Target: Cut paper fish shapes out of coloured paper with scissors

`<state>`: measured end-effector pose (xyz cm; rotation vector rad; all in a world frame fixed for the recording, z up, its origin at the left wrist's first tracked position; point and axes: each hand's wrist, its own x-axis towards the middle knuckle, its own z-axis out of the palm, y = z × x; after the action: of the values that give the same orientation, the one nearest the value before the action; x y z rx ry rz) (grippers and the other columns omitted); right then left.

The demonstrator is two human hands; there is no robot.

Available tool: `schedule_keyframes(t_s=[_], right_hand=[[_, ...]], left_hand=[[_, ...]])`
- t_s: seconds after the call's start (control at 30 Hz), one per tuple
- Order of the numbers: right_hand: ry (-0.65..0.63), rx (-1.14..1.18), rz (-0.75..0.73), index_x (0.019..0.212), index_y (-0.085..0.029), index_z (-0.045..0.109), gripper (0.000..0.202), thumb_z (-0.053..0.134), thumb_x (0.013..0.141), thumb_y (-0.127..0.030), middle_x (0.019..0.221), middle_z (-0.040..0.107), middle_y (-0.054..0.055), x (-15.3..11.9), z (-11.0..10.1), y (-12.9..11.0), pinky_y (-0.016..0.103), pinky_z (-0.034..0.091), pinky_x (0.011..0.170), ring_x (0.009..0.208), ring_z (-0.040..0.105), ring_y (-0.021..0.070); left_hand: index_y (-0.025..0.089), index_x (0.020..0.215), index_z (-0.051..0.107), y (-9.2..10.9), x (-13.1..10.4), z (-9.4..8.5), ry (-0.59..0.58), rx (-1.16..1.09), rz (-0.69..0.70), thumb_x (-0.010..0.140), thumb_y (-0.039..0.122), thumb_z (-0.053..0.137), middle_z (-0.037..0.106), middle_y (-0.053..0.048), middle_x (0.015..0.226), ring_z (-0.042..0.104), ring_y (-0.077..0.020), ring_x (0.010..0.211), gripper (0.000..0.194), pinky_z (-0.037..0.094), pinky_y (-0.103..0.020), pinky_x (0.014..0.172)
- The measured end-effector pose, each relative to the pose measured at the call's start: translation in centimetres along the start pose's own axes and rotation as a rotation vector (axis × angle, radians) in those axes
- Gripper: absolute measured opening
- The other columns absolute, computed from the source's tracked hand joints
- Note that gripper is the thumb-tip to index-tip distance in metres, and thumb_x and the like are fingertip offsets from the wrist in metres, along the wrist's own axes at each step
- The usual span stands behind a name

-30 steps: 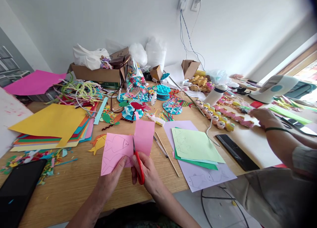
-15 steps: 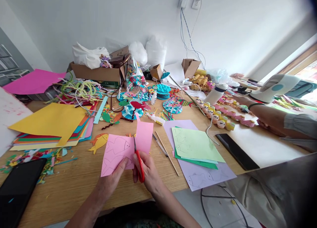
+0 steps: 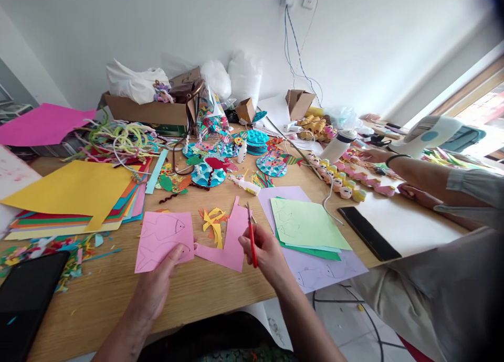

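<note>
My left hand [image 3: 161, 278] grips a pink paper piece [image 3: 159, 231] with two fish outlines drawn on it, thumb on top. In my right hand [image 3: 265, 254] are red-handled scissors [image 3: 252, 244], their blades pointing away from me and apart from the fish piece. Between my hands is an L-shaped pink paper offcut [image 3: 233, 238]; its right edge meets my right fingers and its left end lies by my left fingertips. Whether either hand pinches it, I cannot tell. Yellow paper scraps [image 3: 213, 223] lie just behind the offcut.
Stacked coloured paper [image 3: 66, 194], cuttings and a black phone [image 3: 33, 294] lie left. To the right are green sheets [image 3: 311, 223] on a purple sheet [image 3: 326, 278] and another phone [image 3: 368, 233]. A co-worker's arm [image 3: 425, 173] reaches in from the right. Decorated crafts [image 3: 208, 171] fill the back.
The scissors have come away from the pink paper. My hands have moved apart, the fish piece going left, and the L-shaped offcut is now separate from it.
</note>
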<state>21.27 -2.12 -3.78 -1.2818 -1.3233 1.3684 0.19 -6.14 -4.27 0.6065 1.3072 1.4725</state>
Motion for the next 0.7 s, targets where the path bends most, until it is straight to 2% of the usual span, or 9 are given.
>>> schedule_keyframes(t_s=[0.1,0.2,0.37,0.47,0.7], right_hand=[[0.077,-0.050,0.110,0.076,-0.018,0.054,0.034,0.074,0.069,-0.044,0.068,0.060,-0.001,-0.3,-2.2,0.8,0.023,0.035,0.042,0.047,0.047,0.0094],[0.114,0.034,0.193,0.082,-0.016,0.056,0.040,0.075,0.066,-0.047,0.084,0.068,0.006,-1.3,-3.2,1.3,0.022,0.031,0.041,0.050,0.054,0.0106],[0.203,0.156,0.225,0.083,-0.016,0.059,0.047,0.080,0.056,-0.049,0.095,0.071,0.010,-1.8,-3.1,1.3,0.021,0.030,0.041,0.054,0.057,0.0116],[0.206,0.192,0.217,0.083,-0.016,0.058,0.042,0.079,0.059,-0.045,0.094,0.071,0.009,-1.2,-2.8,1.4,0.020,0.029,0.041,0.052,0.057,0.0107],[0.176,0.229,0.219,0.082,-0.017,0.055,0.036,0.075,0.062,-0.038,0.086,0.071,0.005,0.2,-1.9,1.9,0.018,0.028,0.040,0.049,0.057,0.0088]], left_hand=[[0.015,0.114,0.068,0.5,-0.4,0.0,-0.059,-0.094,-0.101,0.060,0.040,0.085,0.079,-0.007,0.091,0.072,-0.0267,0.084,0.062,0.057,-0.038,0.077],[0.014,0.108,0.069,0.4,-0.5,0.4,-0.120,-0.137,-0.218,0.062,0.036,0.084,0.078,-0.008,0.094,0.072,-0.0230,0.075,0.053,0.057,-0.032,0.065],[0.013,0.097,0.067,-0.4,0.2,2.4,-0.243,-0.115,-0.359,0.072,0.025,0.076,0.076,-0.007,0.090,0.073,-0.0224,0.069,0.029,0.057,-0.030,0.057],[0.014,0.096,0.064,-1.0,0.6,3.8,-0.294,-0.082,-0.390,0.078,0.020,0.070,0.074,-0.006,0.085,0.074,-0.0215,0.068,0.019,0.057,-0.028,0.054],[0.015,0.091,0.060,-1.3,0.8,5.3,-0.258,-0.047,-0.473,0.084,0.015,0.062,0.072,-0.005,0.077,0.074,-0.0202,0.064,0.008,0.055,-0.024,0.050]])
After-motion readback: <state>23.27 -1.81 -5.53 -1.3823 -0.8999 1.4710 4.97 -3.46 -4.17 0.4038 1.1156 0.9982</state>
